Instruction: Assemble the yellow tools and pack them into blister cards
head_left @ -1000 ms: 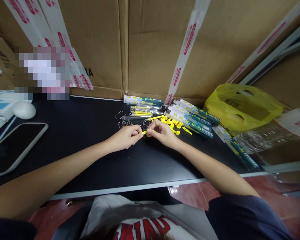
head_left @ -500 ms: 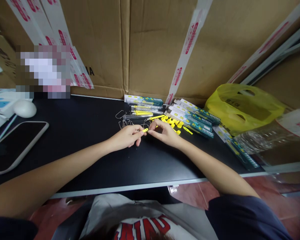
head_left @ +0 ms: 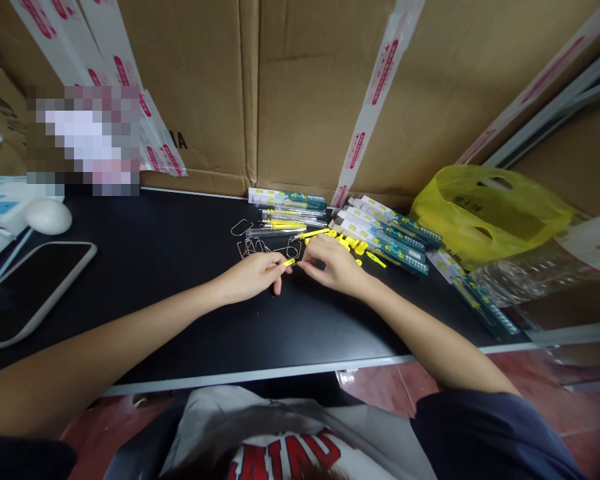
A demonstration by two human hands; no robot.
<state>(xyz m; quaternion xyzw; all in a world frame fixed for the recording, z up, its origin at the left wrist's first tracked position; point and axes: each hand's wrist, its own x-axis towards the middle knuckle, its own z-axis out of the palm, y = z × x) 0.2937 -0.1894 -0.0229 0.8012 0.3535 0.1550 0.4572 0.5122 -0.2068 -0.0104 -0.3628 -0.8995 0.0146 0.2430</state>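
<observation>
Between the thumb and forefinger of my left hand (head_left: 254, 276) is a small flat yellow plastic piece (head_left: 290, 263), its tip pointing right. My right hand (head_left: 334, 265) pinches close beside that tip; what lies between its fingertips is too small to make out, perhaps a thin wire end. Just behind my hands are bent metal wire hooks (head_left: 253, 249) in a loose heap. Several yellow plastic parts (head_left: 349, 244) lie beyond my right hand, partly covered by it. Clear tubes with yellow pieces inside (head_left: 287, 225) rest farther back.
Printed narrow boxes (head_left: 380, 233) are stacked at the back right, beside a yellow plastic bag (head_left: 485, 213) and a clear plastic bottle (head_left: 525, 277). A phone (head_left: 35, 293) lies on the left of the black table (head_left: 190, 347). Large taped cardboard boxes (head_left: 320, 100) stand behind.
My right hand has shifted slightly and its fingers have turned down a little, with a small gap to the left fingers. The yellow piece stays in my left hand.
</observation>
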